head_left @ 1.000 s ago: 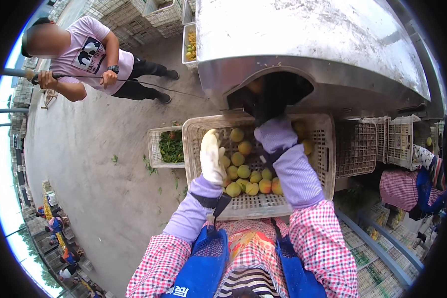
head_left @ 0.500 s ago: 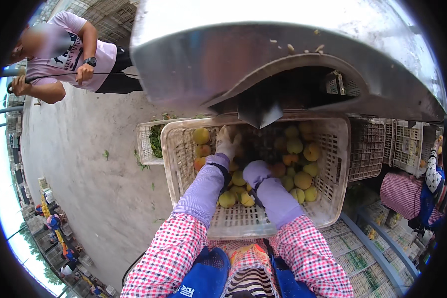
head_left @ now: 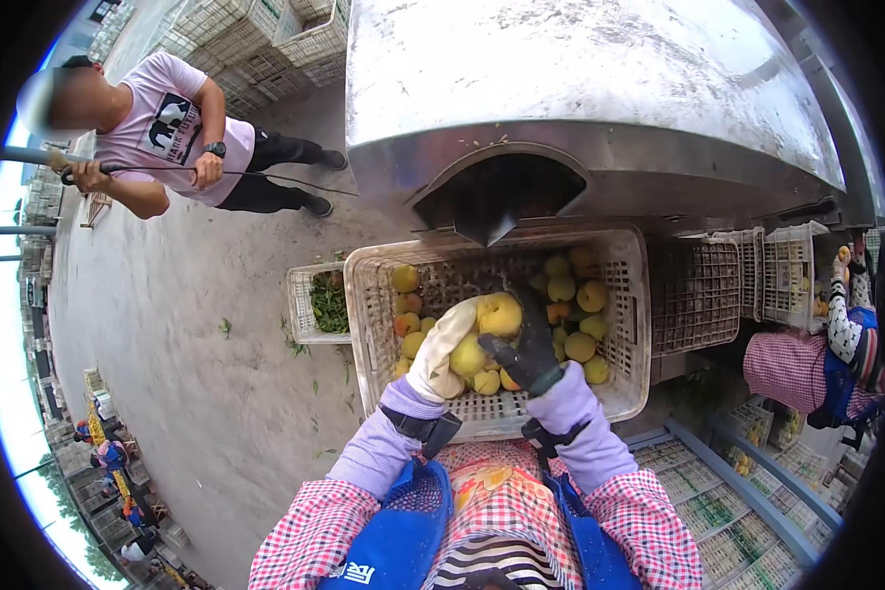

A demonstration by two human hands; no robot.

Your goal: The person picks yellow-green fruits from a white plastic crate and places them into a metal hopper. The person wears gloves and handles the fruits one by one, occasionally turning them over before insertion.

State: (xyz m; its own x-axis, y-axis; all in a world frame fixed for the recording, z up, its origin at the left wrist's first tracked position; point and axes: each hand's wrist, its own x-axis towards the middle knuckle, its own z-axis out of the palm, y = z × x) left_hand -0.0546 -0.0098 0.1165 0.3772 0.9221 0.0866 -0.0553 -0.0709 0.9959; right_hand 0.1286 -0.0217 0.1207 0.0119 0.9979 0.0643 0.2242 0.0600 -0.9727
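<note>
A pale plastic crate [head_left: 501, 429] stands in front of me with several yellow-green and reddish peaches [head_left: 579, 346] in it. Above the fruit, my left hand [head_left: 437, 352], in a white glove, is closed around yellow peaches. One larger peach [head_left: 500, 315] sits between its fingers and my right hand [head_left: 535, 356]. Just below it is a greener peach [head_left: 469, 356], against the left palm. My right hand wears a black glove, and its fingers curl against the fruit from the right side.
A metal machine with a dark chute opening [head_left: 501, 192] overhangs the crate's far edge. A smaller crate of green leaves [head_left: 329, 303] stands at left, and a dark crate [head_left: 696, 295] at right. One person [head_left: 172, 123] holds a thin cable far left; another [head_left: 806, 369] works at right.
My hands have risen out of the crate's depth toward me, now with peaches between them. The view has shifted, showing more of the machine's top and the person at far left.
</note>
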